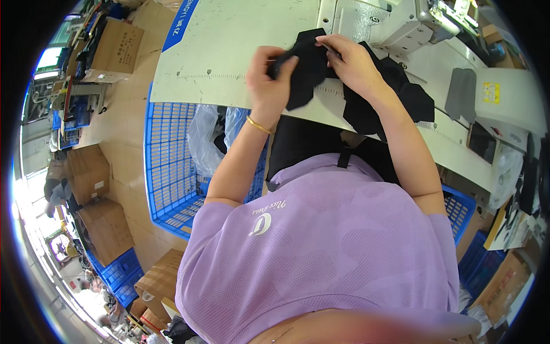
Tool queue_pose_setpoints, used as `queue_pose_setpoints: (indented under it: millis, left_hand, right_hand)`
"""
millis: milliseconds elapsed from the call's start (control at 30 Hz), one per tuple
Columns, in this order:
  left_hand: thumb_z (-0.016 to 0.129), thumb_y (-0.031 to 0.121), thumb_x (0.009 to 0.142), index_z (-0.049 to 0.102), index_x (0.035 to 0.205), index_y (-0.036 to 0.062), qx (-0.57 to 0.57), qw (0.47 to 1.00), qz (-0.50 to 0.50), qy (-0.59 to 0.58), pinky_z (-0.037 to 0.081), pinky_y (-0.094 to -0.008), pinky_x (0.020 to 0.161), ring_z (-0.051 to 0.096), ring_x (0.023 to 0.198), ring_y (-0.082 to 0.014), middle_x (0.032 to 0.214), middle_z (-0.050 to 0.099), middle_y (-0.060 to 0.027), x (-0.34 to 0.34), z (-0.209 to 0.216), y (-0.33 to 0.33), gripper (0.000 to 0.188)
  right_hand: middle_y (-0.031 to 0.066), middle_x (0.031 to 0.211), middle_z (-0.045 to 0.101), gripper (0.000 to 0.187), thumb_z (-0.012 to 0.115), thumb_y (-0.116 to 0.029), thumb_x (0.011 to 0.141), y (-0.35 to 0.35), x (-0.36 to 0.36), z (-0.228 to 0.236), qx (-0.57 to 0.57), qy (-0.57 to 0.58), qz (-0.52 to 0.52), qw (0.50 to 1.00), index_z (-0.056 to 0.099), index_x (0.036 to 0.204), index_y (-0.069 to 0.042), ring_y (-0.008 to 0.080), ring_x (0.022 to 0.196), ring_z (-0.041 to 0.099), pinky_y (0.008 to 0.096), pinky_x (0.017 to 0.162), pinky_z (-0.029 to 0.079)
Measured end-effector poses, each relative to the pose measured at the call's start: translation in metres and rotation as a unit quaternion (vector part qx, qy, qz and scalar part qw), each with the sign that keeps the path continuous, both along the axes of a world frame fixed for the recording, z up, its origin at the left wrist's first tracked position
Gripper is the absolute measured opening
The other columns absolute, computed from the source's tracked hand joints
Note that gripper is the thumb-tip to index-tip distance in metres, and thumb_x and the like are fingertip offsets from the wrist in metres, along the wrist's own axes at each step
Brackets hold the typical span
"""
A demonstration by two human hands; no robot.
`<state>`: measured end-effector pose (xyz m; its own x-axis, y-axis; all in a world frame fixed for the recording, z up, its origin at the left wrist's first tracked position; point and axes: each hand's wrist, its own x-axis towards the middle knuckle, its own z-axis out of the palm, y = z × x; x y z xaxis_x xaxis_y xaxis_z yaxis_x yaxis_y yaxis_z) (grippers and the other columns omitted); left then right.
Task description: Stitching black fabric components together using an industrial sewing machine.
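Over the pale sewing table (pixel 217 51), my left hand (pixel 269 83) is closed on a piece of black fabric (pixel 309 71), gripped between thumb and fingers, with slight motion blur. The cloth hangs down toward the table's front edge. At its right side my right hand (pixel 352 63) pinches with thumb and forefinger. A small, dark, narrow item shows at those fingertips; whether it is a tool or a fold of the cloth I cannot tell. More black fabric pieces (pixel 409 97) lie under and beside my right forearm, partly over the table edge.
A sewing machine (pixel 404 34) stands at the back right. Below the table's left end is a blue plastic basket (pixel 172 166) holding clear plastic bags (pixel 203 137). Another blue basket (pixel 458 212) is at my right. Cardboard boxes (pixel 114 49) stand along the left.
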<state>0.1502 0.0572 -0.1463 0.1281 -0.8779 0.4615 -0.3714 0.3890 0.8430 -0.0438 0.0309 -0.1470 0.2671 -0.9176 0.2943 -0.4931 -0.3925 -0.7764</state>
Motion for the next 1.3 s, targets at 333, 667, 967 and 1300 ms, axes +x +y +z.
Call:
queue_pose_setpoints:
  millis: [333, 667, 967, 1300]
  left_hand:
    - [0.071, 0.005, 0.089, 0.057, 0.099, 0.0009, -0.043, 0.958, 0.003, 0.284, 0.044, -0.0189, 0.070, 0.054, 0.076, -0.0062, 0.087, 0.062, -0.0015, 0.003, 0.026, -0.005, 0.018]
    - [0.059, 0.000, 0.095, 0.053, 0.111, 0.0029, -0.010, 0.918, -0.192, 0.347, 0.055, -0.0301, 0.077, 0.063, 0.094, -0.0184, 0.109, 0.062, -0.0089, -0.067, 0.056, 0.014, 0.017]
    - [0.050, 0.010, 0.101, 0.053, 0.115, -0.0011, 0.058, 0.878, -0.191, 0.436, 0.058, -0.0379, 0.079, 0.067, 0.090, -0.0280, 0.096, 0.066, -0.0155, -0.063, 0.049, -0.009, 0.018]
    - [0.056, 0.000, 0.096, 0.049, 0.116, 0.0006, -0.086, 0.962, -0.129, 0.224, 0.048, -0.0252, 0.077, 0.058, 0.086, -0.0131, 0.102, 0.057, -0.0074, -0.081, 0.028, 0.007, 0.022]
  right_hand:
    - [0.0060, 0.119, 0.065, 0.034, 0.062, 0.003, 0.087, 0.025, 0.005, 0.038, -0.161, -0.011, -0.071, 0.984, 0.061, 0.119, -0.006, 0.0181, 0.086, 0.065, 0.0301, 0.078, 0.053]
    - [0.0116, 0.092, 0.071, 0.047, 0.079, -0.018, 0.080, 0.078, -0.042, 0.052, -0.033, -0.156, -0.171, 0.972, 0.059, 0.119, -0.001, 0.0164, 0.080, 0.070, 0.0285, 0.071, 0.054]
    - [0.0035, 0.112, 0.068, 0.042, 0.068, -0.005, 0.077, 0.095, -0.111, 0.050, -0.320, 0.327, -0.180, 0.870, 0.066, 0.118, -0.012, 0.0219, 0.095, 0.066, 0.0285, 0.069, 0.056]
    - [0.0125, 0.112, 0.069, 0.034, 0.060, -0.006, 0.092, 0.132, -0.102, 0.051, -0.044, -0.228, -0.123, 0.965, 0.058, 0.125, -0.001, 0.0134, 0.083, 0.068, 0.0201, 0.066, 0.051]
